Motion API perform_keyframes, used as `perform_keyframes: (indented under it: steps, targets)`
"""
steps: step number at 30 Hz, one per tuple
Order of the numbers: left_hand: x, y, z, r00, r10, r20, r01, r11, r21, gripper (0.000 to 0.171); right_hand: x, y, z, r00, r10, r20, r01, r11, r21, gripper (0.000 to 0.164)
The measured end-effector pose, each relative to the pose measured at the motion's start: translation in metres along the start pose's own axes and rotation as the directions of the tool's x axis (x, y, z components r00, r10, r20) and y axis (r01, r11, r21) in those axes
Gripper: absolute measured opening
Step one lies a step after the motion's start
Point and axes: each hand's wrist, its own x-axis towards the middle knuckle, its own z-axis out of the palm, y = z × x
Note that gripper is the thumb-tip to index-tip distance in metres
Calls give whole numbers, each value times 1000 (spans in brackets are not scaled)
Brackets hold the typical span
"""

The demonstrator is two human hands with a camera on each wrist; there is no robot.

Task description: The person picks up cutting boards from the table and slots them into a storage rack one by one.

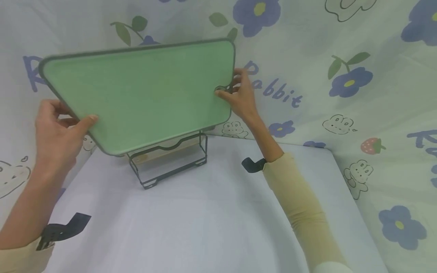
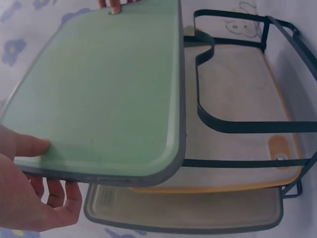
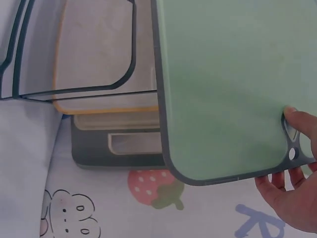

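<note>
Both hands hold up a green cutting board (image 1: 143, 94) with a grey rim, above a dark wire rack (image 1: 170, 174). My left hand (image 1: 58, 132) grips its left edge, thumb on the green face and fingers behind. At the opposite edge my right hand (image 1: 242, 94) pinches the board beside its handle hole (image 3: 291, 131). In the left wrist view, a white board with an orange rim (image 2: 237, 99) stands in the rack. Behind it is a beige board with a grey rim (image 2: 198, 210). The held board covers part of the rack and of both boards.
The rack stands toward the back of a white table (image 1: 205, 220). A patterned cloth (image 1: 375, 94) with flowers, rabbits and strawberries hangs behind and at the sides. Black straps with camera mounts (image 1: 65, 229) sit at both wrists.
</note>
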Motion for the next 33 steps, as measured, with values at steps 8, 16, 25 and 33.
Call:
perform_keyframes:
  steps: [8,16,25,33]
  targets:
    - [2,-12,1,1000,-19,-2,19,998,53,37,1,10,12,1000,6,12,-6,1000,25,70]
    - [1,-22,4,1000,-25,6,25,996,84,34,-2,25,22,999,19,30,-19,1000,8,68]
    - [-4,-38,11,998,-48,31,46,996,77,31,-7,41,31,999,19,35,-18,1000,-11,67]
    - [-6,-50,19,994,-101,48,96,989,110,30,-12,57,38,999,25,47,-25,1000,-1,67]
